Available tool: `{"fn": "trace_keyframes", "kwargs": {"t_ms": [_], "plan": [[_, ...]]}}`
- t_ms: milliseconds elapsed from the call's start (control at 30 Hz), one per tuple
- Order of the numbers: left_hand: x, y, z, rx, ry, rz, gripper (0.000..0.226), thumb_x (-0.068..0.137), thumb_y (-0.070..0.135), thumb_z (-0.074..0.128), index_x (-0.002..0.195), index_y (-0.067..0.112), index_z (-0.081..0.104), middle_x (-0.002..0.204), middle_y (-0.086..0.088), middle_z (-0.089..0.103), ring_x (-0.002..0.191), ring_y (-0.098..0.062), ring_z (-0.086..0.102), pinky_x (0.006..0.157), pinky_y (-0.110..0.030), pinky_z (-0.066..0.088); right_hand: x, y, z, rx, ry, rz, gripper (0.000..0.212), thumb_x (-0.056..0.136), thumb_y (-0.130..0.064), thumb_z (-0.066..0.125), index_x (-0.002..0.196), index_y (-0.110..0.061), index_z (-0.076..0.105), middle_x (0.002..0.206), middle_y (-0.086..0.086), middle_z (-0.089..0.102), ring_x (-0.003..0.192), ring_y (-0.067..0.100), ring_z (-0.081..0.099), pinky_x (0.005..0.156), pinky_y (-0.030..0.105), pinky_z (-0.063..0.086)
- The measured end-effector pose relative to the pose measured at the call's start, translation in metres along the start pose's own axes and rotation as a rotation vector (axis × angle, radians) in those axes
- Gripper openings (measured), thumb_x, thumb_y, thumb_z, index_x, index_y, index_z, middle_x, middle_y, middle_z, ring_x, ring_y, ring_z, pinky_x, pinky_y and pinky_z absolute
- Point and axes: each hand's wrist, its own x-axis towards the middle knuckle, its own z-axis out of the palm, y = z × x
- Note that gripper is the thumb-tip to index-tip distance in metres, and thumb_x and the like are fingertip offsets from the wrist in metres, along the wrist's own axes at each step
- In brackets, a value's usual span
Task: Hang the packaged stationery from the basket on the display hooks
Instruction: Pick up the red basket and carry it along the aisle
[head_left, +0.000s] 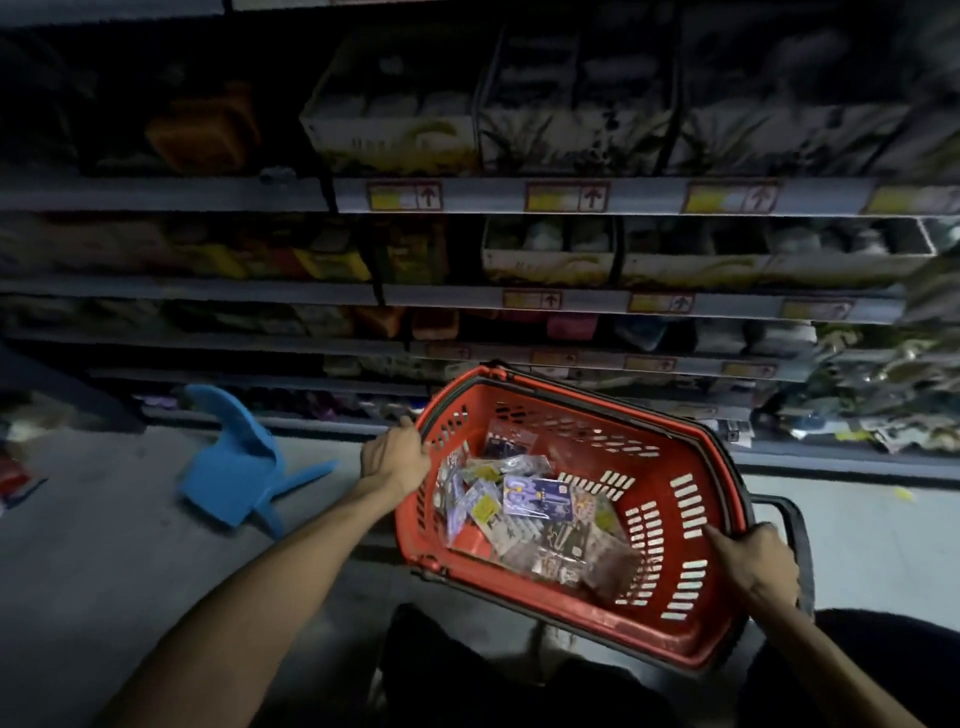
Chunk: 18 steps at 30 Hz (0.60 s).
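Head view: the left hand (395, 457) is curled over the rim at the left end of the red basket (566, 413), gripping it. The right hand (758, 564) is closed on the opposite rim, with the forefinger laid along the inner wall. The basket is held tilted between both hands. Whether it is also propped on the dark knees (441, 665) below cannot be told.

The packets (535, 499) of stationery are all inside the basket, heaped loosely toward its near-left corner. None has been taken out.

Trouble is most likely to come from the tilt. If the near edge is dipped further, the slippery packets may slide together and spill over the rim. If one hand is freed to pick a packet, the basket may swing or drop, since it appears to be carried by the two grips alone. The black handle (789, 514) folded out beside the right hand could catch a wrist.

To the left, a blue chair (244, 467) lies toppled on the floor (130, 545), near the left elbow's path. Open floor is left between it and the basket. Ahead, the stocked shelves (597, 197) stand close and dim. No hooks can be made out there, so reaching may be misjudged.
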Motion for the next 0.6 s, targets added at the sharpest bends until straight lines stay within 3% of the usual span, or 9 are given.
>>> {"fn": "trace_keyframes", "kwargs": {"t_ms": [167, 267, 467, 600], "plan": [[0.045, -0.019, -0.002, 0.055, -0.01, 0.154, 0.034, 0.106, 0.036, 0.052, 0.125, 0.007, 0.052, 0.114, -0.014, 0.074, 0.106, -0.035, 0.072, 0.082, -0.04, 0.054, -0.047, 0.0, 0.033, 0.066, 0.057, 0.156, 0.064, 0.085, -0.048, 0.077, 0.118, 0.004, 0.059, 0.112, 0.032, 0.069, 0.1, 0.048, 0.068, 0.085, 0.047, 0.053], [0.074, -0.038, -0.002, 0.084, -0.011, 0.25, 0.037, 0.105, 0.037, 0.053, 0.125, 0.005, 0.051, 0.116, -0.018, 0.074, 0.111, -0.039, 0.071, 0.088, -0.043, 0.054, -0.087, -0.005, 0.058, 0.112, 0.107, 0.235, 0.066, 0.082, -0.051, 0.076, 0.118, 0.002, 0.059, 0.112, 0.029, 0.07, 0.101, 0.046, 0.069, 0.086, 0.046, 0.055], [0.115, -0.074, -0.004, 0.134, -0.01, 0.42, 0.038, 0.105, 0.037, 0.055, 0.124, 0.004, 0.052, 0.117, -0.019, 0.073, 0.111, -0.04, 0.071, 0.085, -0.043, 0.054, -0.167, -0.013, 0.119, 0.218, 0.177, 0.383, 0.072, 0.082, -0.052, 0.077, 0.122, 0.004, 0.056, 0.119, 0.032, 0.067, 0.106, 0.048, 0.068, 0.094, 0.05, 0.056], [0.128, -0.091, -0.005, 0.199, -0.038, 0.486, 0.038, 0.105, 0.038, 0.058, 0.124, 0.005, 0.054, 0.119, -0.018, 0.072, 0.113, -0.038, 0.07, 0.086, -0.043, 0.054, -0.206, -0.022, 0.157, 0.261, 0.16, 0.465, 0.067, 0.088, -0.042, 0.076, 0.126, 0.009, 0.054, 0.124, 0.034, 0.064, 0.111, 0.05, 0.065, 0.094, 0.049, 0.053]]}}
